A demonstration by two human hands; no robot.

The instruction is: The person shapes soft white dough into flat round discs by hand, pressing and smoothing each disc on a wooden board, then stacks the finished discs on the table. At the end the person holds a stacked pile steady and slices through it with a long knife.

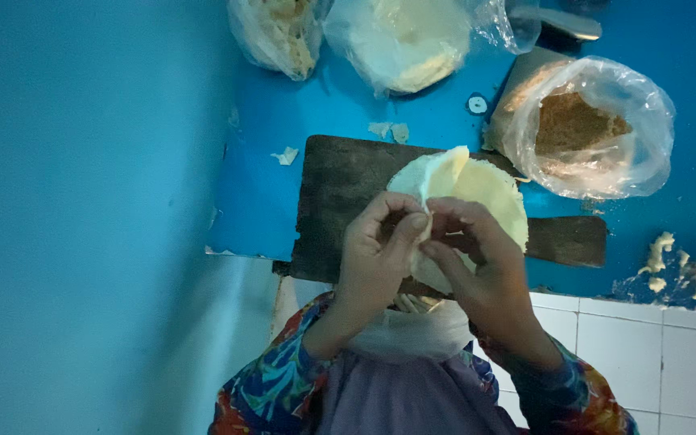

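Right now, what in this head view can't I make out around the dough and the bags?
- Lower part of the dough round: covered by the left hand and right hand; each grip on it is unclear.
- Two plastic bags at the top: cut off by the frame edge.
- Brown filling in the clear bag: blurred by plastic; kind unknown.
- Dark board: its near edge is hidden by the hands.

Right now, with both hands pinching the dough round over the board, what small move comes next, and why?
Probably pinch the next bit of edge along. The left hand and right hand grip one fold of the dough round, while the rest lies open above the board.
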